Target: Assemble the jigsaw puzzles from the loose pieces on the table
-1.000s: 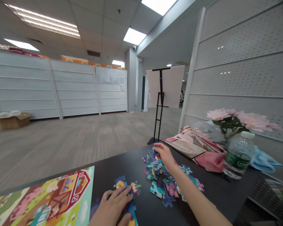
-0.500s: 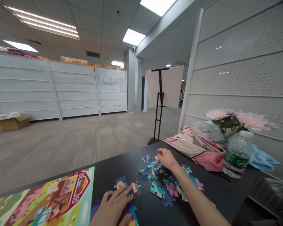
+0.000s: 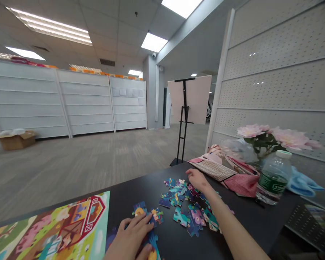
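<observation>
My left hand (image 3: 134, 234) lies palm down with its fingers spread over several joined jigsaw pieces (image 3: 154, 245) on the black table. Past its fingertips are a piece with an orange round shape (image 3: 139, 208) and another with orange and teal (image 3: 157, 215). My right hand (image 3: 197, 178) hovers at the far right edge of a loose heap of jigsaw pieces (image 3: 177, 195). Its index finger points left, the other fingers are partly hidden, and no piece shows in it. Nearer me are a teal piece (image 3: 181, 216) and a purple flowered piece (image 3: 197, 215); my right forearm covers part of the heap.
A farm picture board (image 3: 67, 231) lies at the left. On the right are a pink patterned cloth bag (image 3: 235, 177), a water bottle (image 3: 273, 180), pink flowers (image 3: 287, 137) and a blue cloth (image 3: 304, 182). An easel (image 3: 182, 126) stands beyond the black table (image 3: 127, 191).
My right hand has moved a little right and away from the heap's middle, uncovering dark pink pieces. My left hand stays in place on its pieces.
</observation>
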Demonstrator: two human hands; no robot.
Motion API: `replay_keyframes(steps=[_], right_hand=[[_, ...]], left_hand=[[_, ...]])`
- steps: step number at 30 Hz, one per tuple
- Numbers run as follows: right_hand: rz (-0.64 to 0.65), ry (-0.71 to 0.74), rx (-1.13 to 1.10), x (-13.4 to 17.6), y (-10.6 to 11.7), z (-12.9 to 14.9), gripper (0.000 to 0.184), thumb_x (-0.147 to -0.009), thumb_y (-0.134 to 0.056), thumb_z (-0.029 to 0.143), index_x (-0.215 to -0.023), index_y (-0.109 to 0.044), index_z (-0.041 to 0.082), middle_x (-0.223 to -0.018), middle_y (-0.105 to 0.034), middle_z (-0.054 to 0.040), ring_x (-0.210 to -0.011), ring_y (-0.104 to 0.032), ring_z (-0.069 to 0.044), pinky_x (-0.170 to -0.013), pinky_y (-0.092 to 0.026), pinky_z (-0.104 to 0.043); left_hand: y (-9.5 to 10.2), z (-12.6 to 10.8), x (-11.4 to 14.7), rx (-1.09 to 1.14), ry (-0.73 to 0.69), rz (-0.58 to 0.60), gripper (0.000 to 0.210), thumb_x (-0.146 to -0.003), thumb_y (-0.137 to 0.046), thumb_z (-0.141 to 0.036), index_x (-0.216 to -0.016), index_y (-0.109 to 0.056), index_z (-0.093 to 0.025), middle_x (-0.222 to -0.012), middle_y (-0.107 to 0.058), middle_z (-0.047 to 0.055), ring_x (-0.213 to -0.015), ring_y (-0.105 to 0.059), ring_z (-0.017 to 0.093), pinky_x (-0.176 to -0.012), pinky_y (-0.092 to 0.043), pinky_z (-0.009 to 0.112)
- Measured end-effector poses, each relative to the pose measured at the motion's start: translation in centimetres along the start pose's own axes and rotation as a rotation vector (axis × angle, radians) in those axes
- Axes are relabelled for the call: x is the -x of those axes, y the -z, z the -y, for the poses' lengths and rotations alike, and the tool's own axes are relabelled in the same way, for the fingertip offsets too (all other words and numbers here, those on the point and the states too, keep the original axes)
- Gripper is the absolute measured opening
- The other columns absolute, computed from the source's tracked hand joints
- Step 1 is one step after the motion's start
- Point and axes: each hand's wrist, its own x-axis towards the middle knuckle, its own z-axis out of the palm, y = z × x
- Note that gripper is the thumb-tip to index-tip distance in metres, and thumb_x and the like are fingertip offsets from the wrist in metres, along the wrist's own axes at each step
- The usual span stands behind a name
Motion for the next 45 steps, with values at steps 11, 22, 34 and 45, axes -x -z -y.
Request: replay_keyframes(steps=[11, 22, 34, 45], right_hand=[[0.054, 0.005, -0.025, 0.8, -2.6, 2.0, 0.031, -0.097, -0.061, 0.035, -0.124, -0.060, 0.019, -0.127, -0.062, -0.0081, -0.107, -0.064, -0.023, -0.090, -0.056, -0.044], [0.016, 0.009, -0.492, -0.4, -2.6, 1.2, 0.034, -0.096, -0.062, 0.035, -0.125, -0.059, 0.018, -0.125, -0.063, -0.0083, -0.104, -0.065, -0.023, -0.087, -0.057, -0.044], [-0.160, 0.027, -0.389, 0.7, -1.5, 2.2, 0.030, -0.097, -0.061, 0.035, -0.123, -0.061, 0.019, -0.127, -0.062, -0.0079, -0.105, -0.064, -0.022, -0.089, -0.056, -0.043], [-0.591, 0.198, -0.286, 10.4, 4.1, -1.1, 0.032, -0.083, -0.045, 0.022, -0.106, -0.068, 0.019, -0.104, -0.071, -0.0096, -0.098, -0.065, -0.026, -0.092, -0.050, -0.041]], left_hand=[[4.2, -3.8, 0.5, 0.070, 0.127, 0.056, 0.039, -0.102, -0.049, -0.034, -0.141, -0.050, -0.034, -0.155, -0.044, 0.000, -0.141, -0.042, 0.027, -0.110, -0.037, 0.050], [3.8, -3.5, 0.6, 0.064, 0.115, 0.062, 0.038, -0.104, -0.047, -0.036, -0.142, -0.050, -0.034, -0.155, -0.044, 0.001, -0.140, -0.042, 0.027, -0.108, -0.037, 0.050], [4.0, -3.7, 0.5, 0.069, 0.112, 0.042, 0.040, -0.102, -0.049, -0.035, -0.142, -0.051, -0.034, -0.154, -0.045, 0.001, -0.139, -0.044, 0.027, -0.108, -0.039, 0.049], [3.9, -3.6, 0.5, 0.078, 0.117, 0.031, 0.040, -0.101, -0.051, -0.035, -0.141, -0.052, -0.034, -0.153, -0.046, 0.001, -0.139, -0.044, 0.028, -0.109, -0.038, 0.050]])
